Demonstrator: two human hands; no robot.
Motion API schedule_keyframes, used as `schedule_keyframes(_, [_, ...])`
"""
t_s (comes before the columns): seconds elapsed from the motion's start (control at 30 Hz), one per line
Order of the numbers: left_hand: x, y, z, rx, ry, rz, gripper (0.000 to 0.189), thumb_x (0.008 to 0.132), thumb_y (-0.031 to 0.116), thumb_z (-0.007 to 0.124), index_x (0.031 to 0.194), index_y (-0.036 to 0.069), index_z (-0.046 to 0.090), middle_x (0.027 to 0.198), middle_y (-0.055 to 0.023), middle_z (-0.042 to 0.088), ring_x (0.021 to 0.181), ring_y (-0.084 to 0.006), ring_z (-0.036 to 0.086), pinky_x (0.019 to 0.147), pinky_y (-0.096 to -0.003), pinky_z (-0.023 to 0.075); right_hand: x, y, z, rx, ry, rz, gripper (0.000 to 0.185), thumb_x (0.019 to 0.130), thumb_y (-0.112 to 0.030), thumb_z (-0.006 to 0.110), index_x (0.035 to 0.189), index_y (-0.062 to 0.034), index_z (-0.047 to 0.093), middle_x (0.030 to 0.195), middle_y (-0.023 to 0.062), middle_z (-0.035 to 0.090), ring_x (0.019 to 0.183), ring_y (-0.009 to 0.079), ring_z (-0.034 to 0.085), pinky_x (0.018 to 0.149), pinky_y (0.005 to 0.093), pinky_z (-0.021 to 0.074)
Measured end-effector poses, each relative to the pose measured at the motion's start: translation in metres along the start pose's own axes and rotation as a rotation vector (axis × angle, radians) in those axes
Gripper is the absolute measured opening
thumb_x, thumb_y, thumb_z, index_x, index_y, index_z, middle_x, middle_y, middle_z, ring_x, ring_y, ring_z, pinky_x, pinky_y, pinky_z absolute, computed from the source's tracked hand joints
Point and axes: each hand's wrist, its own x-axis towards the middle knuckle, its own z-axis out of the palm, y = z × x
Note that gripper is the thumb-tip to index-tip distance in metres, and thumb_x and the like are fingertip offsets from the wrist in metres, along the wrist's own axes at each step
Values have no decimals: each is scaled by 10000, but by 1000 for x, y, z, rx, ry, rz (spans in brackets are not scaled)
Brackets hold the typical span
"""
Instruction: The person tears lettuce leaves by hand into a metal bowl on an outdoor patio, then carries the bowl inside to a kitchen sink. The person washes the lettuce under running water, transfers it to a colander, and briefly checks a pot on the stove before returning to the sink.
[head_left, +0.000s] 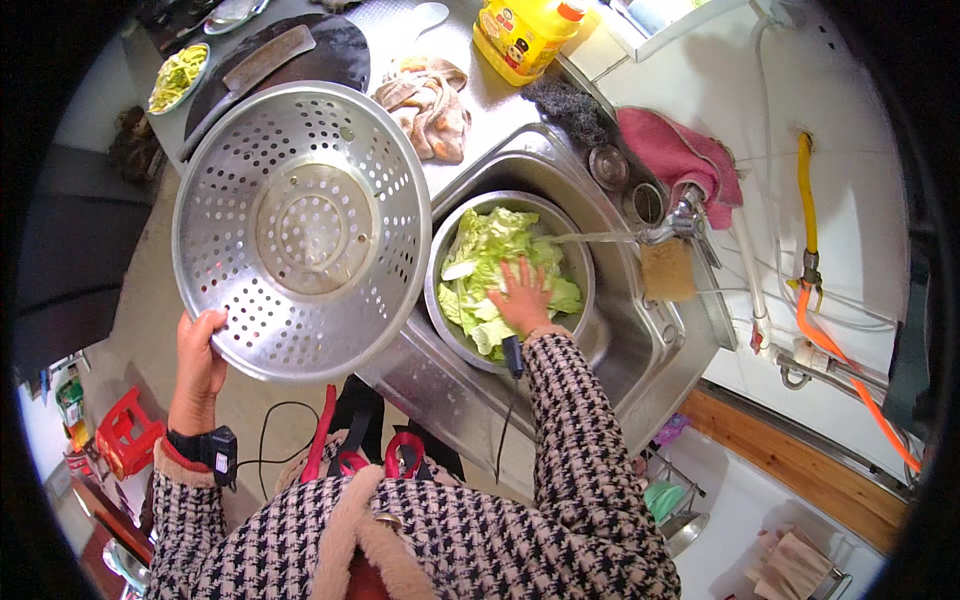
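Observation:
My left hand (199, 352) grips the rim of a large metal colander (315, 225), thumb on the inner side, holding it tilted left of the sink. A few green scraps cling inside the colander. My right hand (523, 296) lies with fingers spread on pale green cabbage leaves (484, 247), which fill a metal bowl (586, 274) in the sink basin (611, 322). Water runs from the faucet (679, 221) onto the leaves at the bowl's right side.
A cleaver (270, 60) lies on a round black board (337, 45), beside a bowl of shredded vegetable (178, 79). A crumpled cloth (427, 105), a yellow jug (525, 37) and a pink towel (675, 150) are behind the sink. A sponge (667, 270) sits by the faucet.

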Motion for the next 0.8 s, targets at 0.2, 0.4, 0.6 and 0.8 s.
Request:
schedule_keyframes(0.2, [5,19,-2,49,-38,-46,410,783,111,524,1158,-45,468,967,-113,609,806,-187,636,716,-314,546,17,-14,0,147,8,253,704,920,-525,338,1472,-158,99,1528,133,4,1386,404,-11,1087,590,-13])
schedule_keyframes(0.4, [6,39,19,47,-29,-52,422,793,114,522,1181,-35,450,1002,-123,599,826,-196,635,723,-324,547,-7,-14,4,141,-186,23,718,917,-485,370,1476,-178,41,1522,172,-12,1382,418,-25,1086,589,-6])
schedule_keyframes(0.6, [11,45,29,65,29,-65,346,809,98,515,1128,-30,474,965,-106,608,807,-181,633,711,-329,547,23,-36,-4,618,84,463,682,926,-433,395,1472,-148,104,1526,153,-41,1383,409,-45,1089,581,-7])
schedule_keyframes(0.8, [20,41,23,50,-10,-82,328,812,105,529,1110,-27,485,933,-93,608,794,-173,631,708,-327,548,12,-15,5,63,-134,-85,699,842,-339,518,1431,-81,241,1490,200,150,1361,429,110,1078,581,133])
